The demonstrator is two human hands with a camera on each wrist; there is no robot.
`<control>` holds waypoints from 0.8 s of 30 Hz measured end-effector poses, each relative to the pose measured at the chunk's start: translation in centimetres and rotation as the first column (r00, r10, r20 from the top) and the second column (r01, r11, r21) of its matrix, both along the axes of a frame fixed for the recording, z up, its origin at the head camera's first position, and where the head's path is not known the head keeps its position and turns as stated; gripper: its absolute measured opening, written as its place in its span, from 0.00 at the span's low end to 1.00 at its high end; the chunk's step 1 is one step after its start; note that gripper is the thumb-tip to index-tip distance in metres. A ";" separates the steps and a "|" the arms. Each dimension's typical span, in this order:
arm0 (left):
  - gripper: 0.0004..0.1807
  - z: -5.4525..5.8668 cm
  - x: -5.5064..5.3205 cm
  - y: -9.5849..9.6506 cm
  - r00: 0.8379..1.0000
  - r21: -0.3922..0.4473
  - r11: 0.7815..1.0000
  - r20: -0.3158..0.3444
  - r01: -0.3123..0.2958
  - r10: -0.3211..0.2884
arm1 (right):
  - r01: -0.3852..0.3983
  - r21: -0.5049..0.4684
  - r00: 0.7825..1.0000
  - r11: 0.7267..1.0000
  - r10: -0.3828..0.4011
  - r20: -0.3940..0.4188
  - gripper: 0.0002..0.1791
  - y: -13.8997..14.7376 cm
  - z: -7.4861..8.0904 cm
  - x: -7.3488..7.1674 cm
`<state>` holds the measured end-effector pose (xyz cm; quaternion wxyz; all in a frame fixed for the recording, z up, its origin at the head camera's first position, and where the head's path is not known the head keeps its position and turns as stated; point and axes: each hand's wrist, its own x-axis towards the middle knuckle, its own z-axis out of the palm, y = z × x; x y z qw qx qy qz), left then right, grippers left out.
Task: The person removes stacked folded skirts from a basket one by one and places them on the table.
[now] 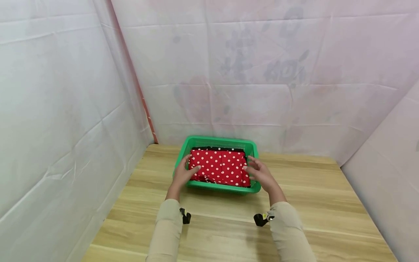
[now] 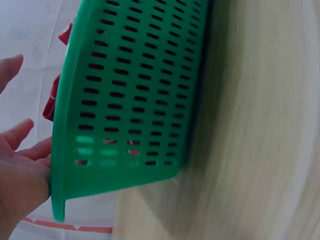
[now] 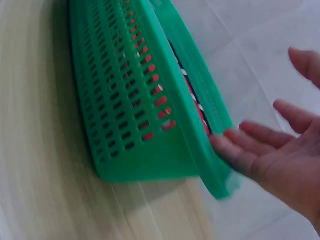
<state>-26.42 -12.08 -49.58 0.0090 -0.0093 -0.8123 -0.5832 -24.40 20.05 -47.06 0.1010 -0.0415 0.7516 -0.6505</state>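
A green plastic basket (image 1: 216, 186) with slotted walls stands on the wooden table. Inside it lies a folded red cloth with white dots (image 1: 217, 165), and dark dotted fabric shows along its back edge. My left hand (image 1: 184, 173) is over the basket's left end, fingers spread, thumb above the cloth. In the left wrist view its lower fingers reach in behind the green rim (image 2: 62, 130). My right hand (image 1: 260, 173) is at the right end with fingers extended. The right wrist view shows its little finger right at the rim (image 3: 192, 115), the other fingers above it.
The wooden table (image 1: 314, 196) extends around the basket. White sheets hang behind (image 1: 248, 72) and along the left side (image 1: 65, 109), and another on the right. Black camera mounts (image 1: 260, 219) sit at both wrists.
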 end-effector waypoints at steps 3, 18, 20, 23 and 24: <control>0.41 -0.3 -0.7 -0.2 1.000 0.001 1.000 0.021 0.002 -0.002 | 0.013 0.048 0.999 0.999 -0.016 0.048 0.37 -0.8 -0.3 -0.8; 0.40 -0.7 -1.8 0.1 0.982 -0.232 0.973 0.185 0.010 0.034 | 0.088 0.201 0.971 0.976 -0.130 0.203 0.37 -3.9 -1.0 -2.0; 0.41 -0.9 -1.9 0.4 0.978 -0.260 0.965 0.205 0.026 0.029 | 0.099 0.214 0.964 0.972 -0.148 0.223 0.37 -4.1 -1.4 -2.0; 0.41 -1.2 -2.1 0.7 0.975 -0.279 0.959 0.221 0.042 0.022 | 0.100 0.249 0.959 0.963 -0.160 0.235 0.37 -4.2 -2.0 -2.0; 0.41 -1.3 -2.1 0.8 0.975 -0.280 0.959 0.221 0.046 0.018 | 0.097 0.258 0.959 0.961 -0.159 0.234 0.37 -4.2 -2.1 -2.0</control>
